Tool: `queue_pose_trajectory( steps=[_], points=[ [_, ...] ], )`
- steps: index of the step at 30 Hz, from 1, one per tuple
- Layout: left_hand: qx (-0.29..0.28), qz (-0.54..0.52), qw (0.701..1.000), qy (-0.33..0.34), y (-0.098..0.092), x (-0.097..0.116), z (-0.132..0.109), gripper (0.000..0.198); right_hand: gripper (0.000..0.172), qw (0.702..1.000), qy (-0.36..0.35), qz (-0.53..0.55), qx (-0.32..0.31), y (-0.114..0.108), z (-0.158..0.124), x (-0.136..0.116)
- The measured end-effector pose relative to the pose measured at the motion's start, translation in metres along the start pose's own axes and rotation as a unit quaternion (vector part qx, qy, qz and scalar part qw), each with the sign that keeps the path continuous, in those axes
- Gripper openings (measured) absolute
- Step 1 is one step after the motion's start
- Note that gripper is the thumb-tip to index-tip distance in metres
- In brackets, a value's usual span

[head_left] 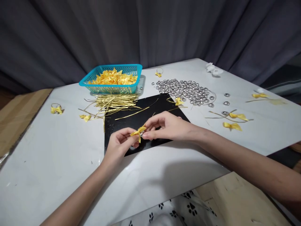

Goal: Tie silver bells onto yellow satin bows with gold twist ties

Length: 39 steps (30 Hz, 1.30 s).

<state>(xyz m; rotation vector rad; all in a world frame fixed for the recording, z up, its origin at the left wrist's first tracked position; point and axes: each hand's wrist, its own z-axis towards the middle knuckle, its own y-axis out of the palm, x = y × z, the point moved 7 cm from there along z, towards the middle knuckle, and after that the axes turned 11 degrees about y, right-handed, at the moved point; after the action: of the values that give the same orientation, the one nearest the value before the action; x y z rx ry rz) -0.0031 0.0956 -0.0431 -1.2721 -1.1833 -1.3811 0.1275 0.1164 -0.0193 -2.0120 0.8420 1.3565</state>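
Observation:
Over a black mat [162, 105], a yellow ribbon bow [139, 130] is pinched between both hands. My left hand [121, 140] grips the bow's left side with thumb and fingers. From the other side, my right hand [166, 127] closes thumb and fingertips at the bow's right edge. A small shiny silver piece [141, 134] shows at the bow's middle, by my right thumb. Gold twist ties [115, 102] lie in a pile behind the left hand, some reaching onto the mat. Another yellow bow [178, 101] rests at the mat's far right edge.
A turquoise basket [110, 89] of yellow bows stands at the back. Many silver beads [183, 90] spread right of it. Loose bows [232, 126] and ties lie at the right. Looped bows sit at left [56, 109] and back [158, 74]. Crumpled white tissue [213, 69] lies far right.

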Motion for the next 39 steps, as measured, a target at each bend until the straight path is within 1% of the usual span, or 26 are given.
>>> queue_pose_trajectory(
  steps=[2, 5, 8, 10, 12, 15, 17, 19, 26, 29, 33, 39],
  points=[
    [-0.015, 0.004, 1.000, 0.004, 0.002, 0.000, 0.000, 0.013, 0.020, 1.000, 0.006, 0.007, 0.000, 0.003, 0.001, 0.002],
    [-0.037, 0.013, 0.999, 0.002, 0.004, 0.000, 0.001, 0.016, 0.013, 0.999, 0.042, 0.013, 0.021, 0.004, 0.000, 0.002],
    [-0.055, 0.026, 0.998, 0.004, 0.006, 0.001, 0.000, 0.020, 0.010, 0.995, 0.088, 0.017, 0.046, 0.002, 0.000, 0.001],
    [-0.062, 0.041, 0.997, 0.017, 0.008, 0.004, -0.001, 0.018, 0.010, 0.993, 0.103, 0.019, 0.055, -0.001, 0.000, 0.002],
    [-0.049, 0.064, 0.996, 0.037, 0.007, 0.006, -0.002, 0.016, 0.012, 0.993, 0.103, 0.017, 0.055, -0.002, 0.001, 0.003],
    [-0.022, 0.113, 0.991, 0.069, 0.006, 0.008, -0.003, 0.023, 0.017, 0.995, 0.086, 0.018, 0.043, 0.000, 0.002, 0.006],
    [-0.020, 0.129, 0.987, 0.090, 0.006, 0.010, -0.003, 0.017, 0.019, 0.996, 0.079, 0.023, 0.032, 0.002, 0.002, 0.009],
    [-0.016, 0.117, 0.988, 0.102, 0.005, 0.013, -0.004, 0.012, 0.020, 0.996, 0.082, 0.030, 0.024, 0.004, 0.002, 0.010],
    [0.016, 0.070, 0.994, 0.080, -0.001, 0.013, -0.003, 0.010, 0.020, 0.993, 0.102, 0.062, 0.022, 0.004, 0.002, 0.007],
    [0.013, 0.051, 0.997, 0.060, -0.002, 0.008, -0.003, 0.011, 0.020, 0.992, 0.107, 0.063, 0.026, 0.004, 0.002, 0.007],
    [0.004, 0.015, 0.999, 0.035, -0.003, 0.001, -0.002, 0.014, 0.015, 0.989, 0.118, 0.079, 0.046, 0.003, 0.002, 0.010],
    [0.010, 0.014, 0.999, 0.048, -0.005, 0.003, -0.001, 0.011, 0.009, 0.985, 0.133, 0.097, 0.056, 0.003, 0.000, 0.010]
  ],
)
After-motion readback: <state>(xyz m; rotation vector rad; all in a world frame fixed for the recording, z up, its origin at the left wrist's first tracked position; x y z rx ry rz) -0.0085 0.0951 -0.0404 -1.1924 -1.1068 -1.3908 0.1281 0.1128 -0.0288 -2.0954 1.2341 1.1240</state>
